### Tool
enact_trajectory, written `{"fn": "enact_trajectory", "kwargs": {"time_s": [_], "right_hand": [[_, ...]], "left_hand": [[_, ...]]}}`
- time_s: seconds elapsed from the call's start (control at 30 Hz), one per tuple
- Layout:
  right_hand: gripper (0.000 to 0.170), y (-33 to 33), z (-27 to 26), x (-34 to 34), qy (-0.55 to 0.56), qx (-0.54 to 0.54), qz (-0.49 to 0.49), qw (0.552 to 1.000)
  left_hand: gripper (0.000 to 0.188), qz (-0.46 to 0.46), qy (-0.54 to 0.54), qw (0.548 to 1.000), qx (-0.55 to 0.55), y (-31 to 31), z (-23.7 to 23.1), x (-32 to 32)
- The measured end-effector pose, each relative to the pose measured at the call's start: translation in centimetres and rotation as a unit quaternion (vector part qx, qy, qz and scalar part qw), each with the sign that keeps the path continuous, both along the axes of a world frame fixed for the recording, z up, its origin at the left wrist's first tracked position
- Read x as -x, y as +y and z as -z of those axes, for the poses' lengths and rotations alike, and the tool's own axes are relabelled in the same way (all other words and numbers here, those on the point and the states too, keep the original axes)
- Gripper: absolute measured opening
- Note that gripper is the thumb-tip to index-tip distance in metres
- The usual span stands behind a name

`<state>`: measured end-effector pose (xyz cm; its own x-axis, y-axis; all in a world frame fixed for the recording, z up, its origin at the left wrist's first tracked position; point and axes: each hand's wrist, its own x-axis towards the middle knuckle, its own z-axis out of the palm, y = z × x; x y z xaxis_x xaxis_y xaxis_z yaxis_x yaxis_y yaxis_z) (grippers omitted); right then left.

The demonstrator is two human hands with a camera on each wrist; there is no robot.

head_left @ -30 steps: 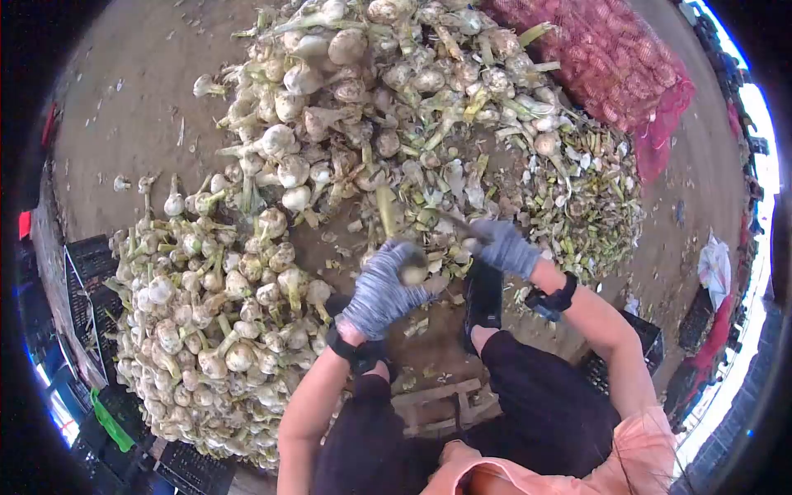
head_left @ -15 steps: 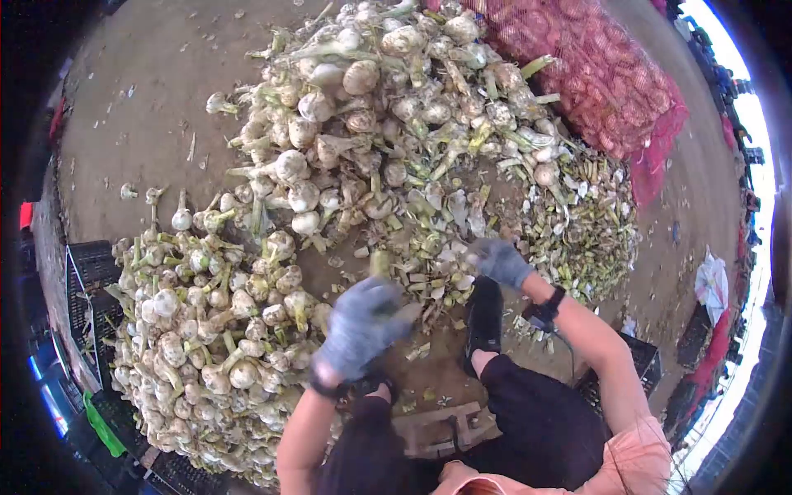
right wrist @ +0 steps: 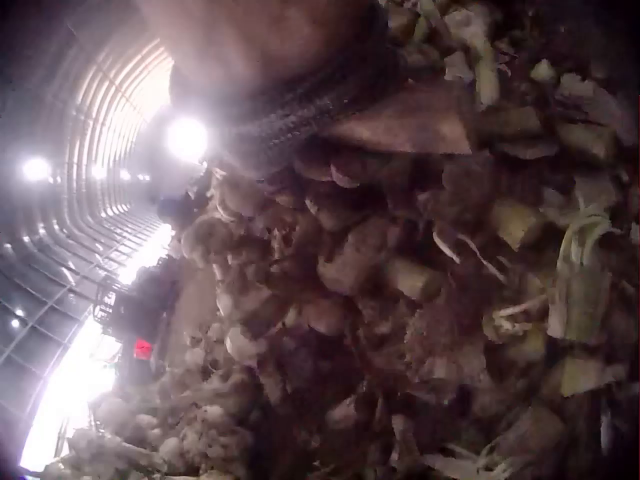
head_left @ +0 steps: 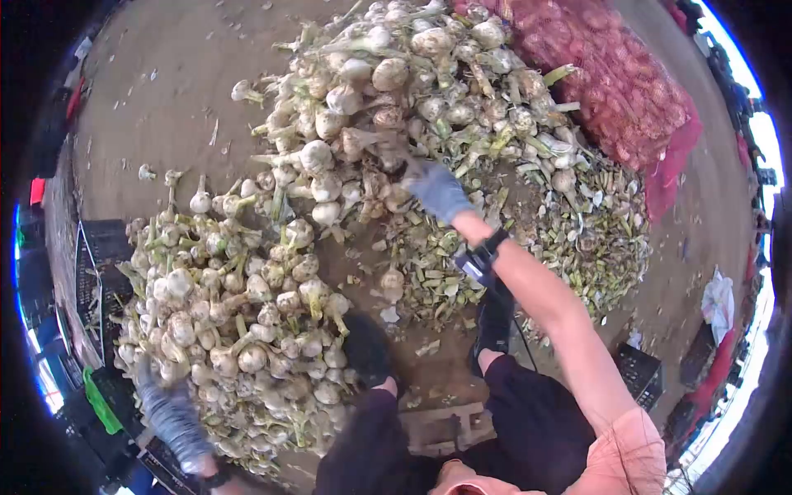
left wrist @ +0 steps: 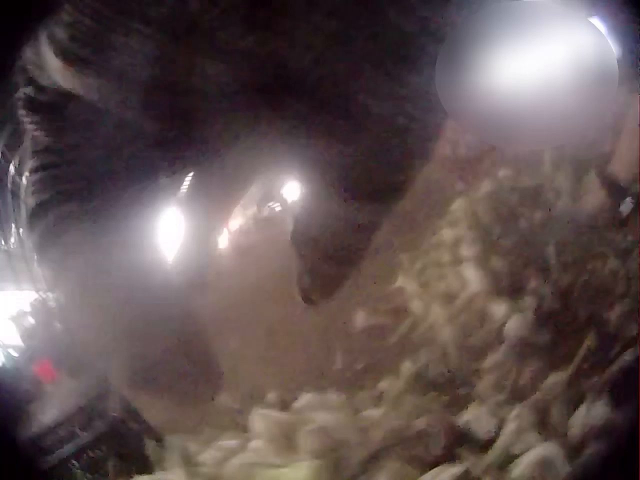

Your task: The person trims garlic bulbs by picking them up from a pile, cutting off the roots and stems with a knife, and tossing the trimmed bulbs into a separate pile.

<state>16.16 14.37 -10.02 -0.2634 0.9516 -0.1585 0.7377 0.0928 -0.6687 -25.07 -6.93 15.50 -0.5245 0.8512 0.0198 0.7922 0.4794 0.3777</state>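
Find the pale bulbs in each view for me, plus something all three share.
Head: pale bulbs heaped lower left and upper middle.
Left wrist: blurred, along the bottom and lower right.
Right wrist: lower left, less clearly in the middle.
Shared landmark: a small red patch, left side, apparently the same thing.

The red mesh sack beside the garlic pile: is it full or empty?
The sack looks full: packed bulbs show through its mesh, though one end lies slack.
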Motion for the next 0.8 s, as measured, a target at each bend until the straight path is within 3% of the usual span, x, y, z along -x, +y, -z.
{"fn": "enact_trajectory", "kwargs": {"time_s": [0.03,0.07,0.1,0.13,0.2,0.23,0.3,0.33,0.37,0.4,0.43,0.47,0.5,0.57,0.6,0.63,0.7,0.77,0.8], "right_hand": [[0.032,-1.2,0.5,-1.3,0.108,0.080,0.047,0.990],[0.027,-2.3,-1.3,-1.8,0.211,0.150,0.106,0.960],[0.022,-3.7,-7.0,-1.4,0.391,0.330,0.235,0.827],[0.022,-5.1,-7.2,-1.6,0.388,0.330,0.233,0.828],[0.017,-7.7,-7.4,-2.5,0.604,0.445,0.245,0.614],[0.020,-8.9,-7.4,-2.6,0.589,0.461,0.224,0.625],[0.024,-11.1,-7.7,-1.6,0.539,0.473,0.273,0.642],[0.027,-12.2,-8.3,-0.8,0.504,0.473,0.306,0.655],[0.027,-12.3,-7.8,-1.2,0.504,0.473,0.307,0.654],[0.029,-11.9,-8.0,-1.5,0.376,0.425,0.246,0.786],[0.031,-11.7,-8.1,-1.6,0.233,0.360,0.175,0.886],[0.033,-11.7,-8.6,-2.1,0.125,0.248,0.159,0.947],[0.033,-11.6,-8.6,-2.9,0.127,0.250,0.163,0.946],[0.030,-11.9,-8.6,-5.3,-0.002,0.029,0.078,0.997],[0.026,-11.9,-9.9,-5.4,-0.039,-0.089,0.004,0.995],[0.026,-11.8,-11.3,-5.1,-0.039,-0.087,0.007,0.995],[0.026,-11.6,-13.7,-4.1,-0.132,-0.049,-0.121,0.983],[0.024,-11.7,-14.6,-3.1,-0.143,-0.081,-0.148,0.975],[0.021,-11.8,-15.0,-2.6,-0.156,-0.083,-0.166,0.970]], "left_hand": [[0.054,0.008,-0.189,0.982,0.004,2.0,0.7,-6.0],[0.056,-0.016,-0.362,0.932,0.015,4.0,1.4,-12.1],[0.064,0.147,-0.294,0.936,0.123,4.4,2.5,-13.3],[0.072,0.049,-0.474,0.870,0.131,6.5,3.3,-16.8],[0.076,0.078,-0.645,0.754,0.095,7.5,8.8,-20.6],[0.075,0.075,-0.721,0.685,0.072,7.9,10.8,-22.3],[0.071,0.096,-0.756,0.646,0.043,8.9,12.3,-25.1],[0.066,0.198,-0.623,0.757,0.005,9.3,13.9,-25.4],[0.066,0.198,-0.623,0.757,0.007,8.8,14.8,-25.5],[0.063,0.154,-0.676,0.720,0.029,8.6,14.7,-25.7],[0.061,0.109,-0.724,0.679,0.053,8.5,14.6,-25.9],[0.062,0.127,-0.729,0.671,0.041,8.2,15.5,-25.8],[0.062,0.128,-0.729,0.671,0.046,8.0,15.9,-25.8],[0.063,0.141,-0.635,0.759,0.029,7.7,16.5,-25.8],[0.062,0.152,-0.624,0.765,0.046,7.9,15.8,-25.8],[0.062,0.153,-0.623,0.765,0.050,8.0,15.6,-25.6],[0.066,0.232,-0.517,0.821,0.070,8.3,15.5,-25.4],[0.067,0.234,-0.551,0.798,0.065,7.3,18.8,-25.6],[0.067,0.173,-0.659,0.730,0.051,7.3,18.2,-25.8]]}}
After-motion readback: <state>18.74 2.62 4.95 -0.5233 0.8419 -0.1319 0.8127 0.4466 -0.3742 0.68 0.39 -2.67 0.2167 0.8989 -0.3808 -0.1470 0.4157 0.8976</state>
